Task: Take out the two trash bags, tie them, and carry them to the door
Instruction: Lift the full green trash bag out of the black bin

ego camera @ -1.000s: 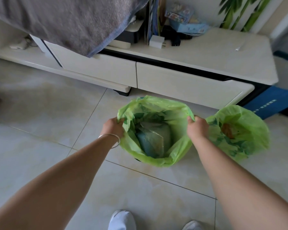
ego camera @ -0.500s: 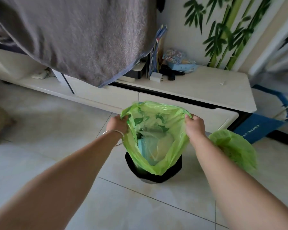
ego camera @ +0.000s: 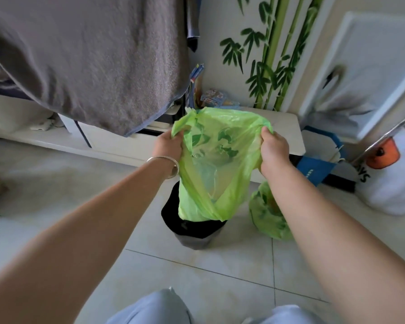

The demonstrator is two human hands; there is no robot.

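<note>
Pale floor tiles (ego camera: 220, 272) lie under a black bin (ego camera: 194, 230). Just above it hangs a green trash bag (ego camera: 215, 174), pulled up to come out. Left hand (ego camera: 167, 147) and right hand (ego camera: 274, 149) fingers pinch its rim. Below the right fingers sits the second bag (ego camera: 267, 216).

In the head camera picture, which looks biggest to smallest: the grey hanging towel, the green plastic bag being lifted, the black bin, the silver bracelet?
1. Grey hanging towel, though it hangs nearer the camera.
2. Lifted green plastic bag.
3. Black bin, partly hidden.
4. Silver bracelet.
</note>
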